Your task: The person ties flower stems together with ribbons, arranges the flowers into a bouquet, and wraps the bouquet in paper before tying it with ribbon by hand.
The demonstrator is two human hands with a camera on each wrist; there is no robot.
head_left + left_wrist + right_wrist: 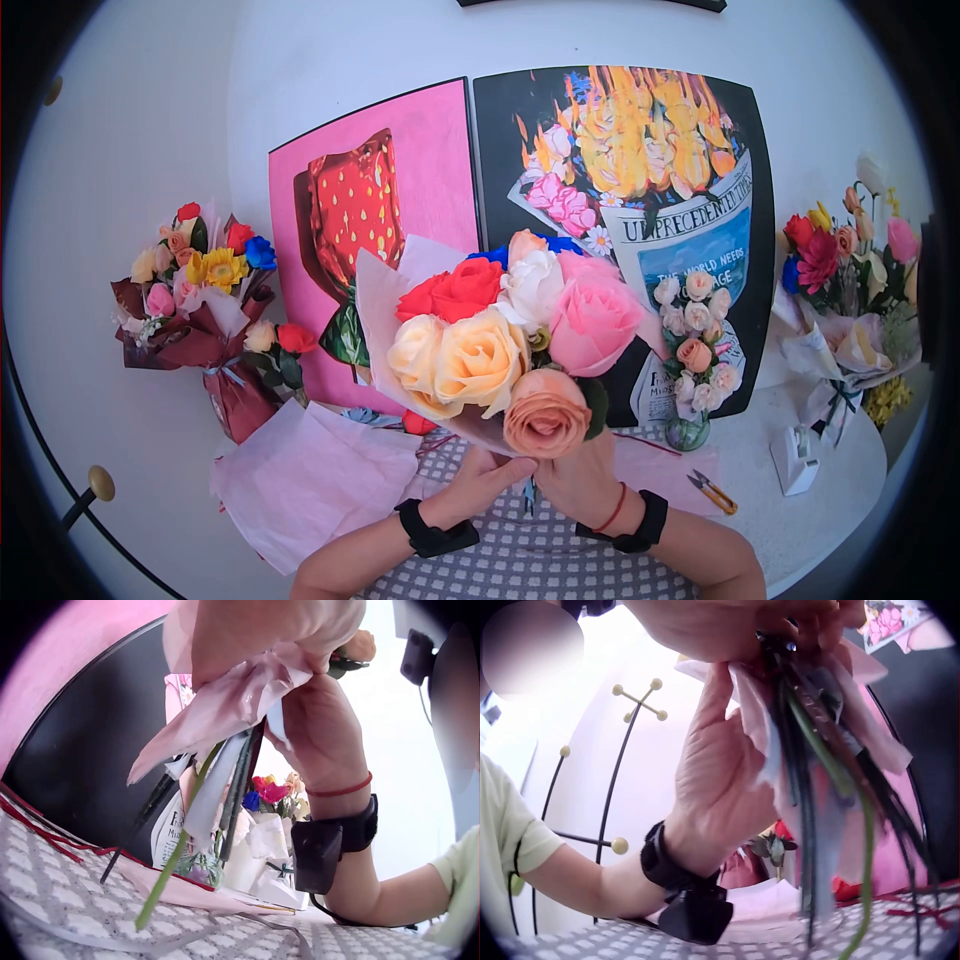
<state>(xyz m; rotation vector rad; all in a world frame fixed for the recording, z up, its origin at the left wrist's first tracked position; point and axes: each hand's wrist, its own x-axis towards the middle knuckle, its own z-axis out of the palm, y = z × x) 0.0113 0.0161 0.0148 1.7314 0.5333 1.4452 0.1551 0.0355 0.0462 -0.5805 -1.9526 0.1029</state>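
Note:
Both hands hold one bouquet upright near the body, above the checked cloth. Its flowers, a pink rose (597,318), cream roses (480,362) and a peach rose (547,413) among them, face the head camera. My left hand (482,490) and right hand (580,482) grip the gathered base from either side. In the left wrist view pink wrapping paper (225,705) bunches under the fingers, and a green stem (169,877) hangs below it. Dark stems (802,825) fan out beneath the hands in the right wrist view.
Loose pink paper (310,480) lies at the left, scissors (712,492) and a tape dispenser (795,460) at the right. A small glass vase (687,432) stands behind. Wrapped bouquets stand at far left (215,350) and far right (845,350); two paintings (430,190) lean behind.

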